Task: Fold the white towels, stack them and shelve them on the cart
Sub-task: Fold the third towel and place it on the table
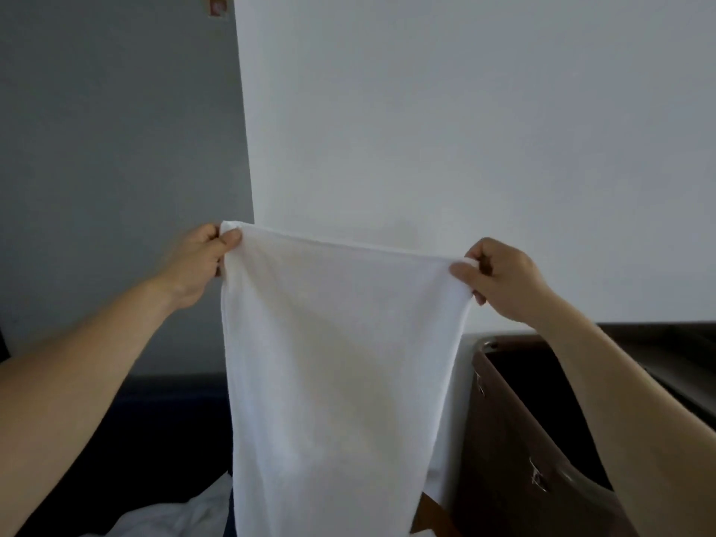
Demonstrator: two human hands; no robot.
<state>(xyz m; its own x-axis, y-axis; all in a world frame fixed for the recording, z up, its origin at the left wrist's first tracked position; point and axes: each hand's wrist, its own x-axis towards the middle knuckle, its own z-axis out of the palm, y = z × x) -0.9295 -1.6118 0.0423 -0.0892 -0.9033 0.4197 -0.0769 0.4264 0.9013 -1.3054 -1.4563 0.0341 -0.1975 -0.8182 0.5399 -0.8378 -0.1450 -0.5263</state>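
A person's bare left hand (197, 261) and bare right hand (503, 281) are in view. The bare left forearm (89, 366) and bare right forearm (627, 389) show uncovered skin from the wrist to the edge of the view. The fingernails that can be seen are short and plain.

Dark surface (162, 432) noted at lower left of frame; crumpled white cloth (182, 515) is laid on it near bottom edge.

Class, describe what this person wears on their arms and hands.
Both hands are bare: the left hand and right hand show no gloves, rings or bracelets. The left forearm and right forearm are bare too, with no sleeve, watch or marking in view.
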